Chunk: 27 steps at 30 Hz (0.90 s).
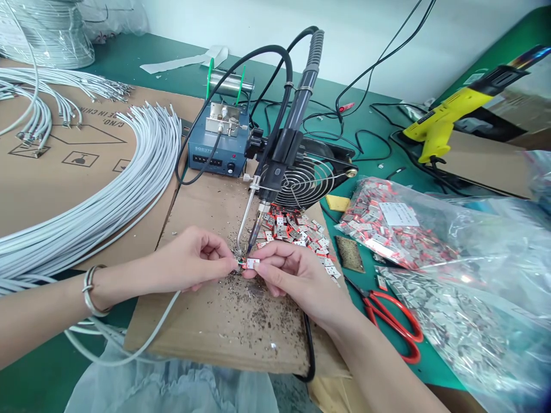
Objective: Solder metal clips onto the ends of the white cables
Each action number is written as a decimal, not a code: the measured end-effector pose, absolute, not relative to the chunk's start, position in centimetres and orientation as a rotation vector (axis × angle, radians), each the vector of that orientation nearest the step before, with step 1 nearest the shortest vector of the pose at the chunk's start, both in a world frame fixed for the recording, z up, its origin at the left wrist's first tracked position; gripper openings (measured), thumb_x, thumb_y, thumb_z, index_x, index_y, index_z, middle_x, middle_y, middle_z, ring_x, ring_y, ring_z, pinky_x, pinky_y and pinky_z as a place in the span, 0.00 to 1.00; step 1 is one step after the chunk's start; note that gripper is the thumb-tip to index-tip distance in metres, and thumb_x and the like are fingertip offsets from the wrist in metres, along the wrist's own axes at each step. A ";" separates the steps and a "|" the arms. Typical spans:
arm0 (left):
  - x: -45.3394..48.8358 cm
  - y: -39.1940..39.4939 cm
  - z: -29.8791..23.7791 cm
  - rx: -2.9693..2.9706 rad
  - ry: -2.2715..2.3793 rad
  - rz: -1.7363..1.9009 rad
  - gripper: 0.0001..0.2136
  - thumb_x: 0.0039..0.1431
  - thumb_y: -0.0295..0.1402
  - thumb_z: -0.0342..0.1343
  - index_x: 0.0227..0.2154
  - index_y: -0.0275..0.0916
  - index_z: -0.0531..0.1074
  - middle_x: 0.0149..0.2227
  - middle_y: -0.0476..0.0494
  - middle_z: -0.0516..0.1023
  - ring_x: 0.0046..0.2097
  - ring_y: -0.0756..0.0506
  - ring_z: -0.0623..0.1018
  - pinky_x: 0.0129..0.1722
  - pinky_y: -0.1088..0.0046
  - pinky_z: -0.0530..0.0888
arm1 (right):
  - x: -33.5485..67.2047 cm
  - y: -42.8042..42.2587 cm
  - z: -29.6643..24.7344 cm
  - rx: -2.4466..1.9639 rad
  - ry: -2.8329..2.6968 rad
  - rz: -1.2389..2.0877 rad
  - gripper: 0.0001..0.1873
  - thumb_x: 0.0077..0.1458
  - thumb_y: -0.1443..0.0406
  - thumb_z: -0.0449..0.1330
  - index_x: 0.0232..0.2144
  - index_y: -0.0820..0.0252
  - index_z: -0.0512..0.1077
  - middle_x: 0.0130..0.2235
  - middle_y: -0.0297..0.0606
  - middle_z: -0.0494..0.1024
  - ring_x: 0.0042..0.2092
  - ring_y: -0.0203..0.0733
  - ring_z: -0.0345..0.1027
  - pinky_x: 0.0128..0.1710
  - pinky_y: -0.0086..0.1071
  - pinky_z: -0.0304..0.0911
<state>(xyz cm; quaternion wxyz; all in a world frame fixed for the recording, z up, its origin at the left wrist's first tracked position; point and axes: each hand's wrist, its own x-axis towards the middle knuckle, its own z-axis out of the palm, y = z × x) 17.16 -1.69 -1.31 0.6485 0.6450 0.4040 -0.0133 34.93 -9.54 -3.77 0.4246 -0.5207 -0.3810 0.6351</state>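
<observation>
My left hand is pinched shut on the end of a white cable, which trails down to the left over the cardboard. My right hand is pinched on a small red and silver connector piece. The two fingertips meet just under the tip of a mounted soldering iron and its bent solder feed tube. The cable end and the connector touch at the tip. A pile of the same red and silver connectors lies just behind my right hand.
A blue solder feeder box and a black fan stand behind the iron. Bundled white cables cover the left. Bags of connectors, red scissors and a yellow glue gun lie to the right.
</observation>
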 end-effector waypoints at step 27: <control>16.4 -3.0 -2.3 1.300 0.789 -0.105 0.12 0.47 0.38 0.61 0.24 0.35 0.69 0.17 0.55 0.71 0.16 0.55 0.71 0.17 0.82 0.69 | 35.7 -10.1 -3.7 -1.303 -1.139 1.716 0.09 0.46 0.62 0.64 0.29 0.63 0.72 0.26 0.37 0.79 0.22 0.28 0.64 0.18 0.21 0.56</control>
